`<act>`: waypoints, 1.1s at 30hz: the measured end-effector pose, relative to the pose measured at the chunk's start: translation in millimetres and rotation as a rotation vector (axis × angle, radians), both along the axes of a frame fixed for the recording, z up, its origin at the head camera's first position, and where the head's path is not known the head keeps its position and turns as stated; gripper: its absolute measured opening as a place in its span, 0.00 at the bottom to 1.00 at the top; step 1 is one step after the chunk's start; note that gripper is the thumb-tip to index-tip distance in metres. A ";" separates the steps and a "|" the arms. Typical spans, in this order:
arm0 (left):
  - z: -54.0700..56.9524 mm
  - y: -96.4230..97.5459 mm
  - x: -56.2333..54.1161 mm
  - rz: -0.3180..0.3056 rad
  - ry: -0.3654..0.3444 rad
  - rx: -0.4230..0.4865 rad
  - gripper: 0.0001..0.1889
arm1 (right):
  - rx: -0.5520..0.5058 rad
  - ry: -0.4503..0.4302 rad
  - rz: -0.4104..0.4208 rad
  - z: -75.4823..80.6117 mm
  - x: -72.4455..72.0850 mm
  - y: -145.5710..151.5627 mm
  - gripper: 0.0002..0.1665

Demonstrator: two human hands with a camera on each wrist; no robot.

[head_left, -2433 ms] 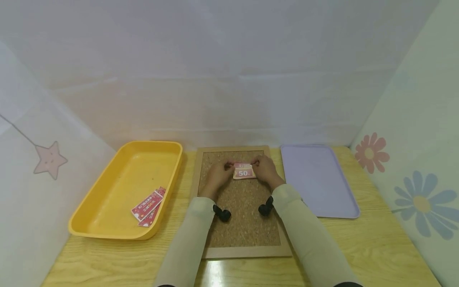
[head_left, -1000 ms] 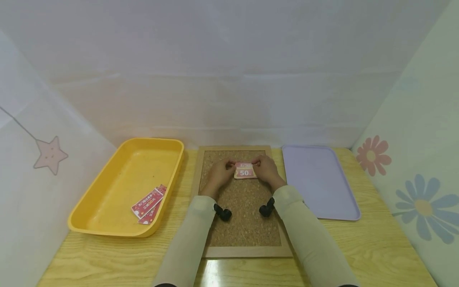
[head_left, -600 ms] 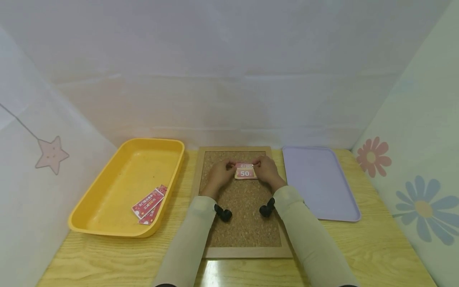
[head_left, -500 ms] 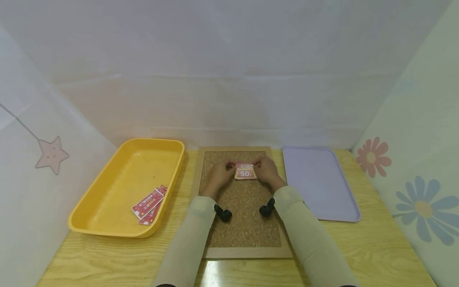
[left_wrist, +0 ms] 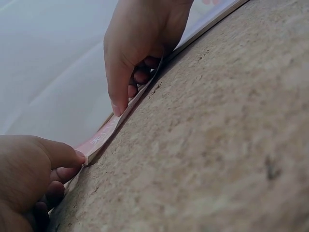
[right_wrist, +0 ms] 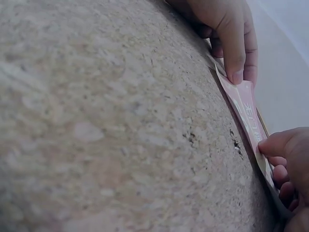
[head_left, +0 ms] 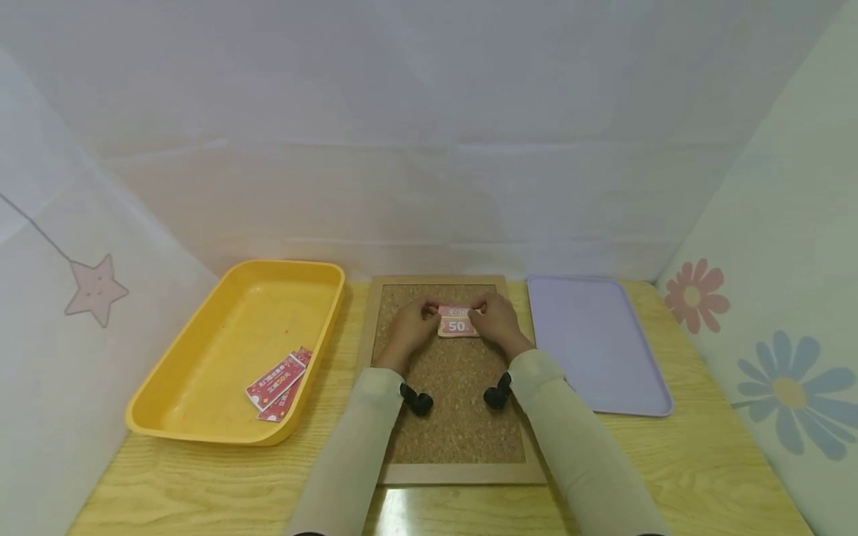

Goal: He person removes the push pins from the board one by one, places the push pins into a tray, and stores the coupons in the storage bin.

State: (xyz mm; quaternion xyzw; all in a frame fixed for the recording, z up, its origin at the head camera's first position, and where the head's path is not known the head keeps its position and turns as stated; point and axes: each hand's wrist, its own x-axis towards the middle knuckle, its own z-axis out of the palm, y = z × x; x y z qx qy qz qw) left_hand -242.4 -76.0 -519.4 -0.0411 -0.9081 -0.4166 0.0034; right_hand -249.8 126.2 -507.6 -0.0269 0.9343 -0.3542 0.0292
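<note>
A red and cream paper coupon (head_left: 456, 325) marked "50" is held near the top of the framed cork board (head_left: 462, 417). My left hand (head_left: 410, 327) pinches the coupon's left end between thumb and fingers. At the other end, my right hand (head_left: 497, 321) pinches it, the thumb lying over the printed face. The left wrist view shows the right thumb (left_wrist: 117, 99) on the coupon, whose strip is slightly bent. In the right wrist view, the coupon (right_wrist: 247, 108) stretches between both hands close to the cork. Its right end is hidden by the right hand.
To the left stands a yellow tray (head_left: 221, 357) with red coupons (head_left: 277, 381) overlapping inside. A flat lilac tray (head_left: 596, 342) lies on the right. Both rest on a wooden table (head_left: 214, 484), with white sheeting (head_left: 429, 186) behind.
My right hand has shifted slightly left and its thumb now covers more of the coupon's right side. My left hand stays in place at the left end.
</note>
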 end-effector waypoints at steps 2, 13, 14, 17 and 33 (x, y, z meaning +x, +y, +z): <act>-0.2 1.0 0.0 -0.005 0.004 -0.001 0.11 | 0.004 -0.002 -0.012 -0.3 0.2 0.5 0.12; 1.4 3.3 -0.9 -0.011 0.013 -0.016 0.10 | 0.005 0.024 -0.029 2.9 1.3 2.5 0.08; 1.4 3.5 -1.0 -0.012 0.013 -0.016 0.10 | 0.006 0.025 -0.030 3.2 1.7 2.5 0.08; 1.7 3.5 -0.7 -0.014 0.013 -0.017 0.10 | 0.000 0.034 -0.036 3.4 3.0 2.2 0.08; 1.3 -1.4 1.2 -0.012 0.025 -0.013 0.11 | 0.158 0.129 -0.010 -4.6 5.1 -5.9 0.12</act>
